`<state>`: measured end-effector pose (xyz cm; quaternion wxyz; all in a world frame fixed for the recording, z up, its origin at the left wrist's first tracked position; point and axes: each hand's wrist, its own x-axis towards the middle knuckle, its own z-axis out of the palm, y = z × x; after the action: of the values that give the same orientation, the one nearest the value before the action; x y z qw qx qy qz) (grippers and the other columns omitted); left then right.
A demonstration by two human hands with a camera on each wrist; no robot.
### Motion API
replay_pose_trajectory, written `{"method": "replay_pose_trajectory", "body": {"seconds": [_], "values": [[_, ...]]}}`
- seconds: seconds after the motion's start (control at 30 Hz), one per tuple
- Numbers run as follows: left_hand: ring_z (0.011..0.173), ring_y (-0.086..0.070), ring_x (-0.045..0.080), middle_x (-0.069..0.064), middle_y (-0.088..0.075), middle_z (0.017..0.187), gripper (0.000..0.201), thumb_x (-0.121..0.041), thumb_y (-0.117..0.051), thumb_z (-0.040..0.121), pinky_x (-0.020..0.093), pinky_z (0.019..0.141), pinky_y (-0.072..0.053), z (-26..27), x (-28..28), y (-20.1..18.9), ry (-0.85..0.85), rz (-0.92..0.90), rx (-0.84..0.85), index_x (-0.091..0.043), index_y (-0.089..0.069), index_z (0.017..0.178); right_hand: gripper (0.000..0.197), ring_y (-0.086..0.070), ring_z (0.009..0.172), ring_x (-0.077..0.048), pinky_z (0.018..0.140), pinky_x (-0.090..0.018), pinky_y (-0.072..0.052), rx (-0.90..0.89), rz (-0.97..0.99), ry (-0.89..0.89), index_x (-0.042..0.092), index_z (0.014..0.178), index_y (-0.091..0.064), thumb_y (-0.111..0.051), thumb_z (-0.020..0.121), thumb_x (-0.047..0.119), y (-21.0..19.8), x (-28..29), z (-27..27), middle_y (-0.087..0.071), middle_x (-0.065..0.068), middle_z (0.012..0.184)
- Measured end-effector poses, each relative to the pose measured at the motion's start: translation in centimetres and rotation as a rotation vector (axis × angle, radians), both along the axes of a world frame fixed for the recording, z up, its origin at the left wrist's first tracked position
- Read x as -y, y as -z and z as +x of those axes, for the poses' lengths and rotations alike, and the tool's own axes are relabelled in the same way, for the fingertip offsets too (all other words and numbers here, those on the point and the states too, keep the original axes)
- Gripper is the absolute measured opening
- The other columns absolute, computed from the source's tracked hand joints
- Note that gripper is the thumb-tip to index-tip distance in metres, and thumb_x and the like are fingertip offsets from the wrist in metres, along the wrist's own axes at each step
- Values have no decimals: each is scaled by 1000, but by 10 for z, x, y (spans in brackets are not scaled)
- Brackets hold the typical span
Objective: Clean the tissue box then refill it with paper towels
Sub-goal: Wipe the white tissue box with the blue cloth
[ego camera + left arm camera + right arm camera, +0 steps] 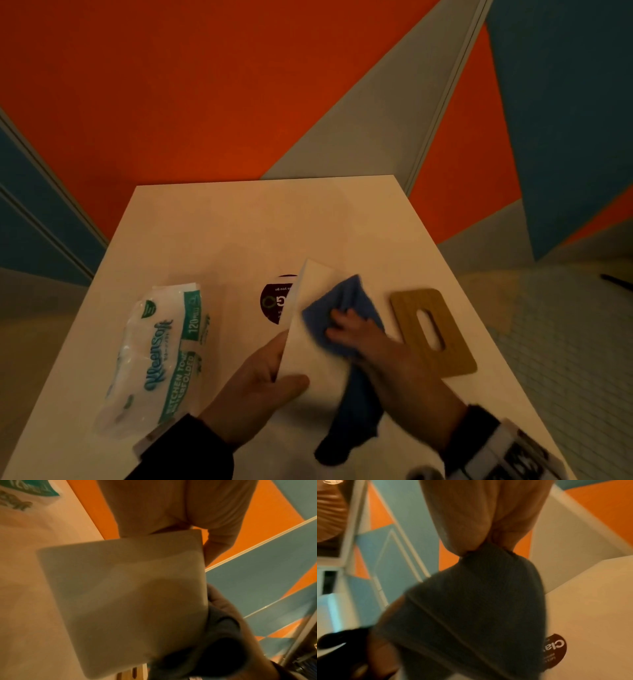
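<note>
The white rectangular bench [212, 240] carries everything, and its dark round sticker [274, 301] serves as the landmark. Just right of the sticker, covering its right edge, the white smooth-sided tissue box [308, 342] is held tilted above the bench. Well left of the sticker lies the clear plastic pack of folded paper towels [161, 356] with teal print. Right of the sticker, beyond the box, the flat tan wooden lid [432, 330] with an oval slot lies on the bench. The blue cloth [342, 308] is spread on the box face, its tail hanging down towards the person. The left hand [260, 387] grips the box's near edge, thumb on top and fingers beneath. The right hand [363, 335] presses the cloth against the box, fingers curled over it.
</note>
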<state>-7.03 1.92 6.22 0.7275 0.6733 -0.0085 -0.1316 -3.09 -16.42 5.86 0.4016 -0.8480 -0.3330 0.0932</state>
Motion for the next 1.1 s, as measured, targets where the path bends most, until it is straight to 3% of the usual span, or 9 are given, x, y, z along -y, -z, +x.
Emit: {"method": "replay_pose_trajectory", "body": {"seconds": [0.13, 0.33, 0.43, 0.53, 0.6, 0.67, 0.77, 0.93, 1.1], "values": [[91, -63, -5, -28, -71, 93, 52, -39, -58, 48, 8, 68, -51, -1, -4, -7, 46, 21, 2, -37, -54, 100, 34, -21, 129, 1, 103, -7, -15, -67, 12, 258, 16, 130, -45, -40, 97, 8, -14, 5, 44, -28, 13, 137], [98, -61, -3, -25, -70, 101, 55, -35, -59, 50, 10, 73, -51, -2, -3, -13, 116, -5, -13, -38, -51, 104, 28, -52, 116, -21, 98, -28, -44, -185, 184, 463, 11, 121, -53, -41, 96, 5, -18, 4, 57, -58, -7, 123], [105, -61, 6, -9, -66, 111, 63, -25, -61, 50, 22, 79, -53, 3, -3, -12, 192, -37, -60, -38, -48, 110, 28, -51, 109, -15, 84, -11, -45, -156, 224, 475, 13, 120, -52, -40, 96, 6, -20, 6, 47, -56, 0, 119], [106, -60, 10, -6, -59, 118, 74, -7, -61, 50, 26, 80, -53, 11, 0, -10, 243, -49, -90, -42, -42, 112, 29, -50, 116, -16, 100, -31, -42, -82, 275, 466, 24, 116, -50, -41, 96, 5, -19, 5, 38, -54, 0, 127], [109, -59, 20, 0, -62, 116, 73, -8, -65, 50, 34, 82, -53, 19, 4, -11, 236, -130, -134, -42, -44, 111, 33, -46, 114, 5, 102, -16, -35, -9, 297, 437, 38, 108, -46, -42, 96, 8, -17, 3, 31, -52, 14, 121], [96, -67, 17, -5, -72, 100, 60, -8, -72, 54, 31, 75, -57, 27, 9, -12, 170, -243, -189, -36, -53, 104, 29, -40, 110, 19, 97, 2, -27, 67, 270, 395, 45, 106, -40, -42, 93, 20, -13, -1, 22, -45, 27, 118], [80, -69, 10, -9, -76, 83, 23, -9, -57, 81, 23, 71, -57, 35, 15, -12, 90, -228, -217, -28, -61, 94, 31, -32, 120, 15, 101, 2, -19, 183, 230, 392, 31, 117, -42, -33, 88, 32, 0, 2, 12, -43, 13, 126], [91, -66, 11, -9, -71, 95, 31, -2, -49, 85, 28, 81, -53, 30, 17, -8, 54, -99, -190, -29, -58, 97, 35, -26, 123, 17, 102, 5, -13, 186, 161, 359, 32, 119, -42, -27, 86, 35, 0, 9, 8, -35, 21, 129], [80, -66, 0, -18, -72, 79, 52, 16, -51, 78, 17, 70, -55, 27, 13, -9, 35, 9, -32, -34, -53, 93, 34, -28, 125, 19, 105, -1, -20, 225, 246, 308, 34, 122, -43, -32, 91, 45, -9, 13, 2, -34, 39, 132]]}}
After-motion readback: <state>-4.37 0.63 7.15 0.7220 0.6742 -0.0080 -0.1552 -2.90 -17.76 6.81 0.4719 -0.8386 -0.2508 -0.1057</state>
